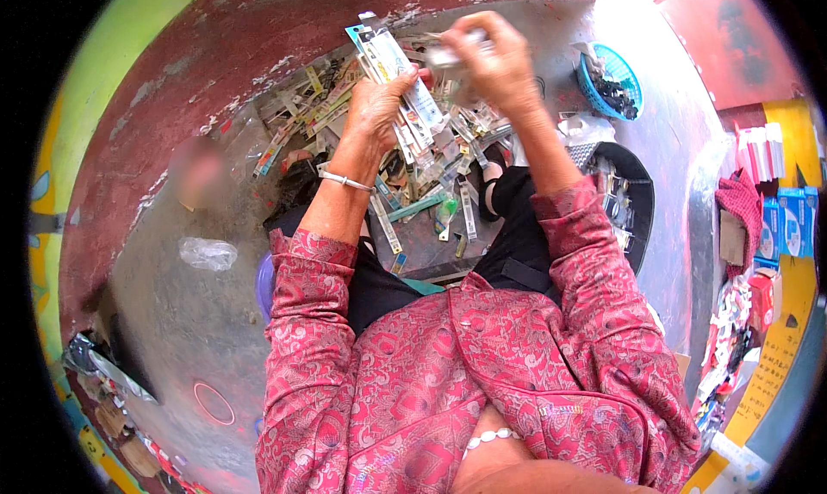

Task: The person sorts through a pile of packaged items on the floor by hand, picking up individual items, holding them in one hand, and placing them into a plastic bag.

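My left hand (375, 111) is closed round a bundle of long, narrow flat packets (398, 72), white with some blue, fanned slightly and tilted up and away. To its right, my right hand (504, 68) is blurred by motion. Its fingers are curled on a small whitish, silvery thing (450, 56) whose kind I cannot make out. Beneath both hands spreads a loose heap of similar long packets (418, 188) in mixed colours, between my legs. A small green item (446, 208) lies on the near side of the heap.
A light blue basket (633, 85) with dark pieces stands at the far right. Nearer is a black tub (639, 201) holding more packets. A crumpled clear plastic bag (207, 253) and a red ring (214, 403) lie left on the floor. Blue boxes (797, 223) stand by the right wall.
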Tool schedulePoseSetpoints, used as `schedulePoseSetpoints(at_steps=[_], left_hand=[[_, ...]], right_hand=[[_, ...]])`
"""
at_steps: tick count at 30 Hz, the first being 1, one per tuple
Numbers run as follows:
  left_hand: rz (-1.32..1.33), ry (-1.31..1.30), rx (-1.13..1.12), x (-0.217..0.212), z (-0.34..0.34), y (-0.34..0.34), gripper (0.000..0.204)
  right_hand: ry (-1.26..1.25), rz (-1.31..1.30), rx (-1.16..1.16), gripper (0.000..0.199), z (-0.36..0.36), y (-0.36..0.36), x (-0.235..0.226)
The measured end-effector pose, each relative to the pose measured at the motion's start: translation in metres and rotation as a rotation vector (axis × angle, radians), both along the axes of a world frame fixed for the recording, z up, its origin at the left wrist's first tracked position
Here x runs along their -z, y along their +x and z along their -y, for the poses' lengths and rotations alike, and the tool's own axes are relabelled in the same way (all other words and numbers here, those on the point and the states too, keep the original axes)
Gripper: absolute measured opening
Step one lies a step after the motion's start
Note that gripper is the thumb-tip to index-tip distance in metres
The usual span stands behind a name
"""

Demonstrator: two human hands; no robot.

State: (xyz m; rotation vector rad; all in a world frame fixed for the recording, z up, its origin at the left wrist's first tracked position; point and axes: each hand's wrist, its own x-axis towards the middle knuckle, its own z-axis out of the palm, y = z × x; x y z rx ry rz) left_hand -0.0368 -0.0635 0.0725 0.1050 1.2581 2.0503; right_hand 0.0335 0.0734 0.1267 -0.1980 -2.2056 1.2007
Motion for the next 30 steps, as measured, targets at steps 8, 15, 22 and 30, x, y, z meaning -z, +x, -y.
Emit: schedulePoseSetpoints(at_steps=[8, 15, 22, 30], left_hand=[[0.317, 0.225, -0.278, 0.005, 0.014, -0.026, 0.021], [0.085, 0.393, -0.199, -0.013, 0.032, -0.029, 0.023], [-0.033, 0.443, 0.024, -0.017, 0.025, -0.015, 0.029], [0.023, 0.286, -0.025, -0.015, 0.013, -0.005, 0.034]], right_hand=[[0.389, 0.061, -0.341, 0.018, 0.037, 0.021, 0.033], [-0.43, 0.548, -0.214, 0.037, -0.023, 0.024, 0.023], [-0.594, 0.647, -0.585, 0.037, 0.014, 0.009, 0.027], [-0.19, 0.587, -0.464, 0.03, 0.019, 0.015, 0.022]])
